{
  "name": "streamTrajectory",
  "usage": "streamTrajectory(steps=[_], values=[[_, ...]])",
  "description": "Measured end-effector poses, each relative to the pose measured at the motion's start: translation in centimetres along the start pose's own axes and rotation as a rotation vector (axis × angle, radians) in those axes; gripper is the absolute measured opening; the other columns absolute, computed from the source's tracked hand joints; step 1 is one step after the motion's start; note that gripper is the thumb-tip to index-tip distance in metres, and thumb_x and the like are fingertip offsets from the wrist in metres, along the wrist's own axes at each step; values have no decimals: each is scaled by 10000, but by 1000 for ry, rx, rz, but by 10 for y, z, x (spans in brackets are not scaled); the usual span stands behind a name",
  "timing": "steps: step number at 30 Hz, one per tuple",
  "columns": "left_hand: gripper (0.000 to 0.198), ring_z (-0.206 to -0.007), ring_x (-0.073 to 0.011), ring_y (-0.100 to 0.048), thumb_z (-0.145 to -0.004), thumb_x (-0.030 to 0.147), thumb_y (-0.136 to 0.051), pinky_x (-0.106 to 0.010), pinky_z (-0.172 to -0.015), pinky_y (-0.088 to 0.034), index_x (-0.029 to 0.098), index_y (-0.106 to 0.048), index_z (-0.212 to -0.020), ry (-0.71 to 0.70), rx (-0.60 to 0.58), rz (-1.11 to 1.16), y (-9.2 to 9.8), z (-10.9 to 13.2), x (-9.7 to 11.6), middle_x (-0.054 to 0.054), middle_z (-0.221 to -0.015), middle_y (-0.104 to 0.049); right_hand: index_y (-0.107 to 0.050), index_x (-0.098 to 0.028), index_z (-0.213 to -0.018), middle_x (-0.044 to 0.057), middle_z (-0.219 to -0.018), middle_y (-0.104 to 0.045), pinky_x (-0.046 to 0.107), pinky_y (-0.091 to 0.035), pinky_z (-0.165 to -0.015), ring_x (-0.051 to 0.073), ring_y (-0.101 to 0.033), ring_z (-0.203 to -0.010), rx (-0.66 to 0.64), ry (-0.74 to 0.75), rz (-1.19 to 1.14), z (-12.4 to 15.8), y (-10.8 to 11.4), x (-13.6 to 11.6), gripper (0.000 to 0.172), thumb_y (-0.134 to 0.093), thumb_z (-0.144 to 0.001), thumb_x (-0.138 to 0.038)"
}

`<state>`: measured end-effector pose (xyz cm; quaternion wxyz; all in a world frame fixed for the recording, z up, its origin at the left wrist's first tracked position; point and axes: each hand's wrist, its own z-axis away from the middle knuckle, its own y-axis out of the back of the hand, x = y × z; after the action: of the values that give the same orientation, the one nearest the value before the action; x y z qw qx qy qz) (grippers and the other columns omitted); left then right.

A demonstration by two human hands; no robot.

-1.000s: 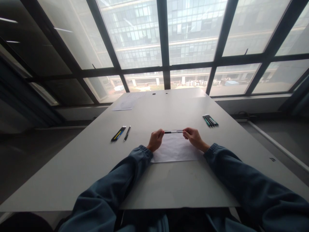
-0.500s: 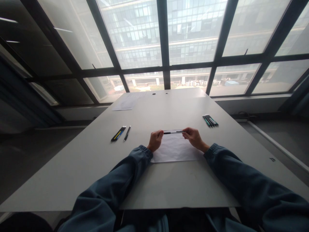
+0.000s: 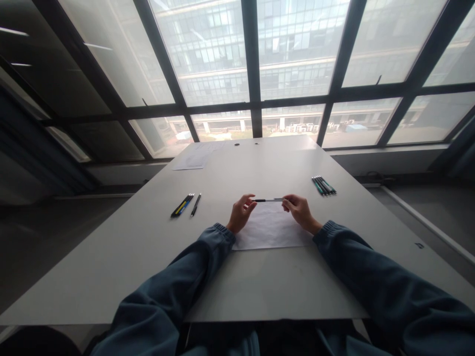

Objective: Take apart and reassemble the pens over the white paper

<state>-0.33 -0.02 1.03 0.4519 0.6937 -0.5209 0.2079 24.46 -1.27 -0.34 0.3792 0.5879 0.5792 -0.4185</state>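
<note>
A pen [image 3: 270,200] with a black grip end and a pale barrel is held level above a white sheet of paper [image 3: 272,230]. My right hand [image 3: 299,210] pinches its right end. At the other end, my left hand [image 3: 240,213] has the black tip between thumb and fingers, the fingers loosely curled. Both hands hover over the upper part of the sheet, which lies flat and slightly creased on the white table [image 3: 260,287].
Left of my hands lie a bundle of dark pens [image 3: 181,205] with yellow and blue parts and a single black pen [image 3: 196,204]. Several black and green pens [image 3: 323,185] lie side by side at the right. Farther back are papers [image 3: 190,158]. A small dark mark [image 3: 419,245] shows at the right edge.
My left fingers have loosened and spread a little at the black end. The pen has risen slightly and shifted a little to the right, with my right hand still pinching it.
</note>
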Motion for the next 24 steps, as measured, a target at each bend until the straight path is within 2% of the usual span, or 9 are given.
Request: streamTrajectory(steps=[3, 8, 24], values=[[337, -762, -143, -650, -866, 412, -661, -237, -634, -515, 198, -626, -1124, -37, 58, -39, -1, -1, 0, -51, -924, -700, -674, -156, -847, 13, -606, -633, 274, -458, -519, 135, -555, -536, 25, -8, 5, 0, 1, 1, 343, -738, -765, -483], [178, -770, -151, -660, -908, 338, -603, -249, -633, -528, 185, -666, -973, -89, 83, -78, -2, 0, 2, -65, -916, -711, -678, -154, -844, 10, -590, -625, 281, -469, -529, 143, -565, -542, 32, -14, 11, 0, 1, -1, 346, -745, -757, -482], [271, -697, -146, -660, -922, 429, -587, -239, -602, -488, 170, -652, -875, -32, 55, -55, -1, 0, 3, -34, -760, -704, -678, -158, -853, 9, -586, -623, 285, -464, -515, 146, -564, -536, 38, -20, -1, 0, -1, -2, 362, -750, -742, -495]])
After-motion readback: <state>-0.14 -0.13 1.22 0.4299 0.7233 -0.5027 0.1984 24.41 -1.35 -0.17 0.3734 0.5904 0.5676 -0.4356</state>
